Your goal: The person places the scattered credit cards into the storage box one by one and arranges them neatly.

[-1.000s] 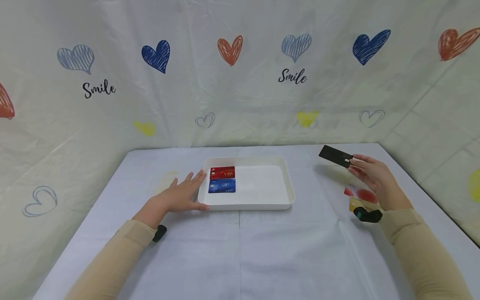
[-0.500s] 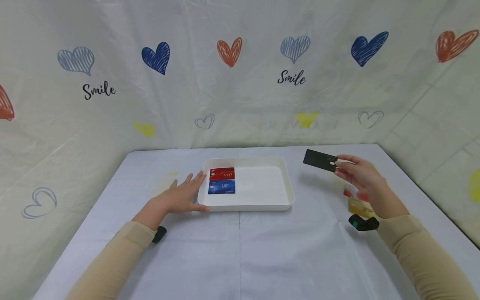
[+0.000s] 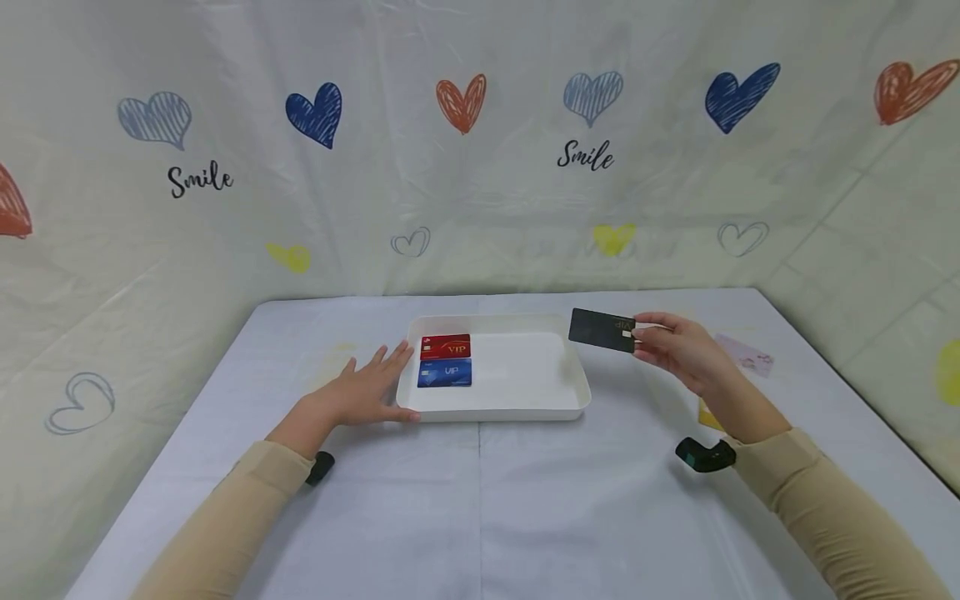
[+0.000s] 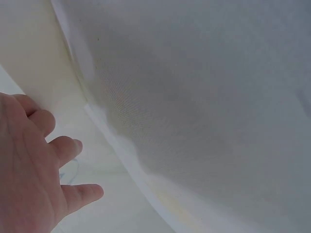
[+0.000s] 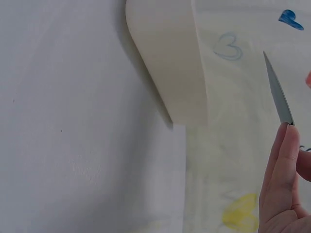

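1. From where I stand, the person's right hand [image 3: 686,354] pinches a black VIP card [image 3: 596,328] by one end, between thumb and fingers.
2. That card is up off the white-covered table [image 3: 480,517], its free end near the back right corner of the white tray [image 3: 525,375].
3. The left hand [image 3: 360,393] is spread, fingers relaxed, at the tray's left side.
4. Inside the tray, at left, a red VIP card [image 3: 446,347] lies just behind a blue VIP card [image 3: 445,373].
5. A pinkish card [image 3: 746,356] and a partly hidden yellow card [image 3: 707,415] lie near the right forearm.
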A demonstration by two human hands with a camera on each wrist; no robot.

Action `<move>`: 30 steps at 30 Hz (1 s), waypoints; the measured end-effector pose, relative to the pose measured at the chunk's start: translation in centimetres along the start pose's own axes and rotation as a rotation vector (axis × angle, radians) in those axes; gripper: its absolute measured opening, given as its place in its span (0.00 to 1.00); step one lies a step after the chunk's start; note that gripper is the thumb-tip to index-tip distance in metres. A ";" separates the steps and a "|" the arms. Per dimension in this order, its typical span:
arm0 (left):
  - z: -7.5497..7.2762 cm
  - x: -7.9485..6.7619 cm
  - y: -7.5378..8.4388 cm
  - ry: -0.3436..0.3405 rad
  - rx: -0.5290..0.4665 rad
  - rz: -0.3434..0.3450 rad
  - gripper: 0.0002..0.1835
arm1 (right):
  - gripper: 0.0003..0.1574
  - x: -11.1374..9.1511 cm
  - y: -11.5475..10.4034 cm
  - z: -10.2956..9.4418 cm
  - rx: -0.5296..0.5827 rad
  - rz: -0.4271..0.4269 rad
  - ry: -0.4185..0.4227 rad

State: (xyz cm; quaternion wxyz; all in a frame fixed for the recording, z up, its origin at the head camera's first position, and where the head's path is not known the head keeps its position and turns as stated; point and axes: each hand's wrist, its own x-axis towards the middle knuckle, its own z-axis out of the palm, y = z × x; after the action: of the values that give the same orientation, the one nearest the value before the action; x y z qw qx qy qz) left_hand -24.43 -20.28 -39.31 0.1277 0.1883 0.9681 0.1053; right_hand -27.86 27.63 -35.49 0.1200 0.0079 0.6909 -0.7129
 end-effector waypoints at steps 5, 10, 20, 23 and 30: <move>0.1 0.1 0.1 0.001 0.009 0.010 0.64 | 0.11 -0.2 0.0 1.3 0.006 -0.008 -0.035; 0.1 0.2 0.1 -0.004 0.005 0.017 0.65 | 0.14 -0.3 0.0 2.8 0.024 0.005 -0.067; 0.1 0.0 0.1 0.007 0.000 0.005 0.65 | 0.19 0.5 0.1 6.1 -0.001 -0.002 -0.102; 0.1 -0.1 0.0 0.011 -0.002 0.005 0.65 | 0.19 0.6 0.3 7.1 0.007 0.003 -0.125; 0.1 0.0 -0.1 0.013 0.000 0.012 0.65 | 0.19 1.0 0.8 9.2 0.022 -0.005 -0.170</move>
State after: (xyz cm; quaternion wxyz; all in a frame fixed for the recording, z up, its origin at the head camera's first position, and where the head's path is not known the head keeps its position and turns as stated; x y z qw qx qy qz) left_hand -24.43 -20.32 -39.45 0.1209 0.1935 0.9677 0.1072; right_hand -27.28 18.41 -36.04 0.1762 -0.0532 0.6705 -0.7187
